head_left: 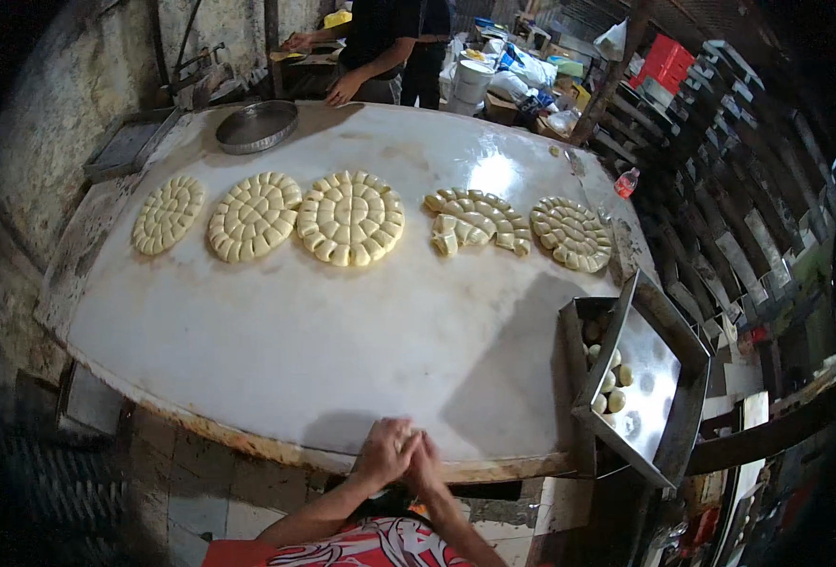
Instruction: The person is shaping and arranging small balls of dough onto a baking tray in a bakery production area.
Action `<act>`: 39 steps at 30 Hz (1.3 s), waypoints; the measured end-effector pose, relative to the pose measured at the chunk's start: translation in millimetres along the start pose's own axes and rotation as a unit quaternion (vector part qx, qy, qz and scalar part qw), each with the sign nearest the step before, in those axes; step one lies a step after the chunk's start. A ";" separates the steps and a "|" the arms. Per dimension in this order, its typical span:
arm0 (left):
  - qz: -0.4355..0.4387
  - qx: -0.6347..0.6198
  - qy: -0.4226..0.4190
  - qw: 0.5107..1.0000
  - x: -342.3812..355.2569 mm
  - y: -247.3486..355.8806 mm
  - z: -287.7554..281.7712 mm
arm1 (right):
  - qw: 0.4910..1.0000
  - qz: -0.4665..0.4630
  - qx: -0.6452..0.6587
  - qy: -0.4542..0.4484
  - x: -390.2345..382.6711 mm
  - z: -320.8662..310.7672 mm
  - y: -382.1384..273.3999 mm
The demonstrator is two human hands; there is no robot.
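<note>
At the front edge of the white table (248, 331), my left hand (383, 454) and my right hand (426, 466) are closed and pressed against each other. Whatever may lie between the palms is hidden. Across the table's far half lie several flat rounds of pale dough pieces: one narrow-looking round (170, 215) at the left, a second round (255, 216) beside it, and a large round (351, 218) in the middle. Right of these is a partial round (477, 222) with its near side missing, then a smaller round (571, 233).
Two metal trays overlap at the table's right edge, the upper tray (668, 378) tilted, with several dough balls (616, 402) in them. A round metal pan (257, 127) sits at the far left. A person (371, 57) stands beyond the far edge, near a white bucket (471, 85).
</note>
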State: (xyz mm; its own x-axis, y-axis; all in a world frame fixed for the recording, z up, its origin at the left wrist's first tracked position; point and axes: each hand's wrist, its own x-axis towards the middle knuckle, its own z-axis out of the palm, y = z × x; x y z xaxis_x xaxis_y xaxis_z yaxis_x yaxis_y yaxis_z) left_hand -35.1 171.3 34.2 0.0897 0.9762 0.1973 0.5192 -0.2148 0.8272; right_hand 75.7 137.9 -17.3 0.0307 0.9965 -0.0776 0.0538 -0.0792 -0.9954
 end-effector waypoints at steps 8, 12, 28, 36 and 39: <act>0.078 0.144 -0.190 0.968 -58.5 -46.8 -100.9 | 0.912 0.141 -0.173 -0.344 -63.1 -107.1 -88.8; 0.041 0.333 0.021 0.942 16.7 -111.8 -165.1 | 0.870 -0.213 -0.435 -0.091 46.0 -146.3 -54.1; -0.081 0.358 0.060 0.928 94.2 -115.4 -170.6 | 0.655 -0.204 -0.727 0.034 138.8 -163.0 10.0; 0.075 0.190 -0.083 0.975 118.6 -76.9 -57.5 | 0.843 -0.125 -0.521 -0.037 130.6 -13.2 -36.5; 0.059 0.190 -0.053 0.979 81.6 -114.4 -101.3 | 0.773 -0.114 -0.622 -0.047 71.1 -61.8 -19.7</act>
State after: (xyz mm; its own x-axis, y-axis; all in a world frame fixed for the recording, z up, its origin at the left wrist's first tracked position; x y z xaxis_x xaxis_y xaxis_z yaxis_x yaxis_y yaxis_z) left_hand -173.3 272.7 9.0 0.2443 0.9474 0.2070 0.7770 -0.3189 0.5428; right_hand 138.5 208.7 0.2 -0.1911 0.9811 0.0301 0.9671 0.1935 -0.1650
